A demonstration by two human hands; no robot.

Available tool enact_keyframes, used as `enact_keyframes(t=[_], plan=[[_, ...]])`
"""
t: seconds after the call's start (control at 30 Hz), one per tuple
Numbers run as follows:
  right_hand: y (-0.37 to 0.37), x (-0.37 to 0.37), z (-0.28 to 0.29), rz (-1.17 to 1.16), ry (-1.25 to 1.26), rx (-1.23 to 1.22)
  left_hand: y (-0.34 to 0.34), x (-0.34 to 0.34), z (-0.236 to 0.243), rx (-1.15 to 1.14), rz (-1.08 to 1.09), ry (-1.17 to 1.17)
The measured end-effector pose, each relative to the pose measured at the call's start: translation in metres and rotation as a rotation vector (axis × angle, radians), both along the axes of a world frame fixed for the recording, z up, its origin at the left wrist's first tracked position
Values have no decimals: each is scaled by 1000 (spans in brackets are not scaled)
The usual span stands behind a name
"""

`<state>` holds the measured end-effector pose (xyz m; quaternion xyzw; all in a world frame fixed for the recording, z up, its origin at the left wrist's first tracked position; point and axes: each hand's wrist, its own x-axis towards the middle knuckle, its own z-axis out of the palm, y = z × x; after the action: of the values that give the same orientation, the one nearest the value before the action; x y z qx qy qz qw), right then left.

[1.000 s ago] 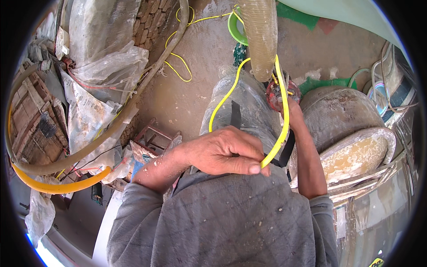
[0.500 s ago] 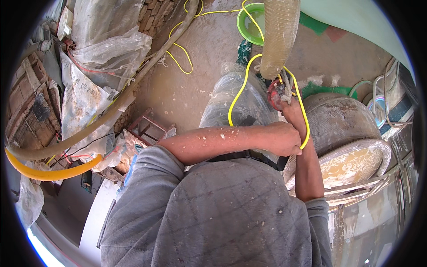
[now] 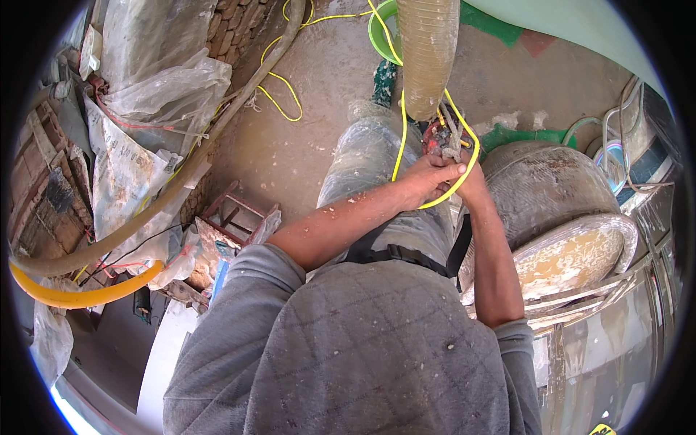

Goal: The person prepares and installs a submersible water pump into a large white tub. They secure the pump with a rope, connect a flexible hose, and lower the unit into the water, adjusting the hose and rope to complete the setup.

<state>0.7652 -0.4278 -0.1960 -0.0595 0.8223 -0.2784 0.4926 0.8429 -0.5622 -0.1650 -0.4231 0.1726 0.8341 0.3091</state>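
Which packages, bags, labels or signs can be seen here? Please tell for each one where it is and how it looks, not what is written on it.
Printed plastic sack: left side, leaning against the brick wall; crumpled, whitish-clear with dark print.
Clear plastic bag: upper left, above the sack; wrinkled, translucent, dusty.
Small plastic bag: lower left, under the yellow hose; crumpled, whitish.
No signs or screens in view.

Crumpled clear plastic bags (image 3: 156, 80) and a printed whitish sack (image 3: 127, 185) lie heaped at left against the brick wall (image 3: 232, 25).
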Motion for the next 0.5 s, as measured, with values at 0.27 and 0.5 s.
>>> enact_keyframes(t=[0.27, 0.5], plan=[[-16, -7, 24, 209, -71, 215, 15, -14, -23, 48, 150, -152], [-22, 0, 28, 187, -35, 110, 4, -6, -32, 161, 427, -160]])
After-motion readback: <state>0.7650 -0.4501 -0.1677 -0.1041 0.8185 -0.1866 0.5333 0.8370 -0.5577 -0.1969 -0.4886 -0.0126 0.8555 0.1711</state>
